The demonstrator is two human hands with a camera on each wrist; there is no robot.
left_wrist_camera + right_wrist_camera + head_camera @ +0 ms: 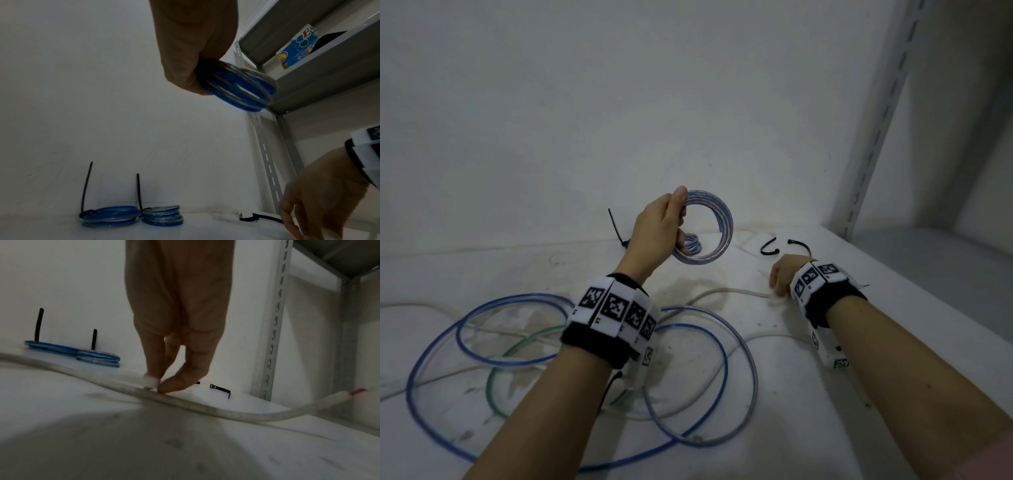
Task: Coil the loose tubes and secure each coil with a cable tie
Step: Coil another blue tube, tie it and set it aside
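My left hand (664, 229) grips a small coil of blue and clear tube (722, 222) and holds it upright above the white table (859, 342); the left wrist view shows the same coil (242, 87) under my curled fingers. My right hand (779, 279) is down at the table, where thumb and index fingertips (158, 386) pinch a white tube (226, 410). Two loose black cable ties (768, 247) (799, 245) lie just behind that hand. Two tied coils (109, 216) (162, 216) sit by the back wall, their tie tails sticking up.
Loose blue loops (482, 342), a green tube (496, 377) and a grey tube (750, 394) sprawl under my forearms. A slotted metal shelf upright (873, 137) stands at the right rear corner. A shelf above holds a colourful package (298, 47).
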